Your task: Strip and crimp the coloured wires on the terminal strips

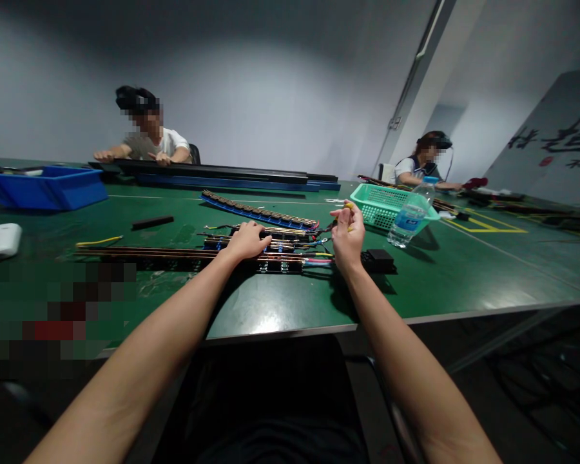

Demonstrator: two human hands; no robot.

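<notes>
My left hand (248,241) lies over long dark strips with thin copper-coloured bars (188,253), its fingers resting across the rear strip and the thumb apart. My right hand (348,237) is raised beside the strips' right end, fingers curled in. Small yellow patches show at its fingers; what it holds, if anything, I cannot make out. Coloured wires (319,259) run from the strips toward this hand. Just behind lies a curved blue-edged strip (258,211) with similar bars. A black block (377,259) sits to the right of my right hand.
A green basket (374,209) and a water bottle (410,220) stand at the right. Blue bins (60,188) are at the left, near a short black bar (152,223). Across the table, one person (162,143) touches long black profiles (222,173); another person (418,166) sits farther right.
</notes>
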